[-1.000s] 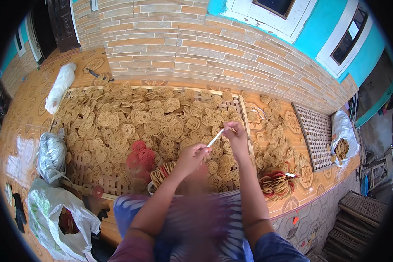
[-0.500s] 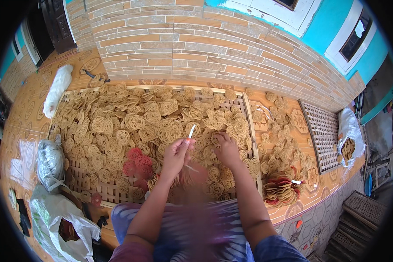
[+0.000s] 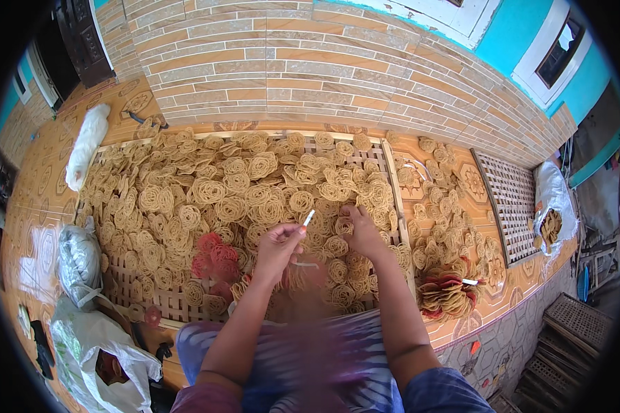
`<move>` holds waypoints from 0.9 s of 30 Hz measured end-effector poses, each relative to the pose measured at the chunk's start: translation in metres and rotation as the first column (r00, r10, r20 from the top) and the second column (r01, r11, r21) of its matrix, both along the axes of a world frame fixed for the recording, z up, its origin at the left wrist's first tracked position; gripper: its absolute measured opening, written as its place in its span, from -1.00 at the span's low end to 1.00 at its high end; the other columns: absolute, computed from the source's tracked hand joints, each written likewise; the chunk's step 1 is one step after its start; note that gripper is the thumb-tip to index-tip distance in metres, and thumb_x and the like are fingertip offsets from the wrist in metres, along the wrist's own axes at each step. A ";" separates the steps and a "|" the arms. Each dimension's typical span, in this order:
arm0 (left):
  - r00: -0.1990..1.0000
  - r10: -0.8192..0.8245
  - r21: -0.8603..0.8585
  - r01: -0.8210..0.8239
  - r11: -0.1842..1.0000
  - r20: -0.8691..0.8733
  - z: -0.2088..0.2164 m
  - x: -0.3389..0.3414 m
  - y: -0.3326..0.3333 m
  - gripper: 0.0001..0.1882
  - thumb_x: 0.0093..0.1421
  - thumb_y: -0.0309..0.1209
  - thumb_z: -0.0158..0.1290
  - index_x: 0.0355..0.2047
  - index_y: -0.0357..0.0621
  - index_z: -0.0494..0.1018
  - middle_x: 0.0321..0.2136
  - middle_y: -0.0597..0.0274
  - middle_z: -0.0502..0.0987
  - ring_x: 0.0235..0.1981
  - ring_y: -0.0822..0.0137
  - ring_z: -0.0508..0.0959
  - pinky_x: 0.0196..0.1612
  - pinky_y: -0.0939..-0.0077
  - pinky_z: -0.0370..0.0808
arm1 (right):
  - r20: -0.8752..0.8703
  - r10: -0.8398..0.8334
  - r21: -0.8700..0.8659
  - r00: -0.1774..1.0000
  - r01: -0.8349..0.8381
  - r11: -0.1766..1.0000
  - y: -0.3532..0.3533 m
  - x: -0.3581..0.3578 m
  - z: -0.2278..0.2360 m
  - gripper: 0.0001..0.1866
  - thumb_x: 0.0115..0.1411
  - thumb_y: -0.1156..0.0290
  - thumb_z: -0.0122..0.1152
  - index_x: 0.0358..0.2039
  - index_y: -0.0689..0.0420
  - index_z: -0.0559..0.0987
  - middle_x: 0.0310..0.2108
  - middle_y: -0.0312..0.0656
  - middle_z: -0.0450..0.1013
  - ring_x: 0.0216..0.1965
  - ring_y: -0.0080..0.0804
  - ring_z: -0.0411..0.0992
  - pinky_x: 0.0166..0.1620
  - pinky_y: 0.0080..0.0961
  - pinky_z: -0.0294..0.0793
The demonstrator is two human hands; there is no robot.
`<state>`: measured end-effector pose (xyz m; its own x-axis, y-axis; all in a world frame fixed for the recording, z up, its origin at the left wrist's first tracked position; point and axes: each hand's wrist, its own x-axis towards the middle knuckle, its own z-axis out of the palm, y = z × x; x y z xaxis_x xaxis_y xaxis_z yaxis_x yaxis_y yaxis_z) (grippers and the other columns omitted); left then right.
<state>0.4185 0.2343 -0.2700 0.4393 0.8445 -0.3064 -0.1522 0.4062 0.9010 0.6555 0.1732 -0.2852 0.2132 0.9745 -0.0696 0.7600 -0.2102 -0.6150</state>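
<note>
My left hand (image 3: 280,249), over the near middle of the tray, pinches a thin white strip (image 3: 309,217) that points up and away from its fingertips. Below that hand a pale strand end (image 3: 305,264) and a reddish patch show, blurred. A little to the right, my right hand (image 3: 365,235) curls its fingers and thumb about the edge of a tan lacy disc (image 3: 342,225) of coiled strands. Many similar tan discs (image 3: 157,198) cover the woven tray (image 3: 395,180). Several red discs (image 3: 215,257) lie left of my left hand.
More tan discs (image 3: 442,206) lie on the tiled floor at right, beside a strung bundle of tan and red discs (image 3: 446,294). An empty lattice tray (image 3: 506,199) and a white sack (image 3: 552,189) stand farther right. Plastic bags (image 3: 83,261) and a white cat (image 3: 89,144) are at left.
My left hand has moved slightly nearer and the white strip now tilts more to the right. My right hand has shifted a little, with its fingers more curled at the disc.
</note>
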 end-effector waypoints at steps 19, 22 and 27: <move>0.999 -0.037 -0.032 0.038 0.999 0.020 -0.019 0.010 -0.011 -0.77 0.28 -0.29 0.24 -0.23 -0.20 0.56 -0.46 0.35 0.61 -0.58 0.60 0.53 -0.64 0.74 0.30 | -0.585 -0.070 0.153 0.808 0.195 0.969 0.012 -0.030 0.035 -0.80 0.23 0.49 0.35 -0.17 0.28 0.58 -0.30 -0.23 0.57 -0.35 -0.56 0.54 -0.30 -0.58 0.52; 0.999 -0.033 -0.034 0.035 0.999 0.035 -0.019 0.010 -0.011 -0.79 0.28 -0.30 0.24 -0.23 -0.19 0.56 -0.46 0.35 0.60 -0.58 0.60 0.53 -0.64 0.74 0.29 | -0.542 -0.028 0.185 0.840 0.152 0.971 0.010 -0.037 0.042 -0.80 0.24 0.48 0.35 -0.17 0.27 0.58 -0.30 -0.23 0.58 -0.34 -0.57 0.53 -0.28 -0.57 0.51; 0.999 -0.036 -0.010 0.036 0.999 0.015 -0.019 0.011 -0.010 -0.80 0.29 -0.32 0.24 -0.22 -0.20 0.57 -0.46 0.37 0.60 -0.55 0.62 0.52 -0.61 0.75 0.30 | -0.582 0.101 0.158 0.807 -0.009 0.987 0.004 -0.046 0.054 -0.84 0.27 0.48 0.32 -0.17 0.24 0.58 -0.31 -0.26 0.59 -0.32 -0.60 0.52 -0.23 -0.54 0.50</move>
<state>0.4300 0.2238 -0.2891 0.4736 0.8250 -0.3082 -0.1509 0.4208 0.8945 0.6091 0.1773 -0.2310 0.1220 0.9922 -0.0257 0.2518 -0.0560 -0.9662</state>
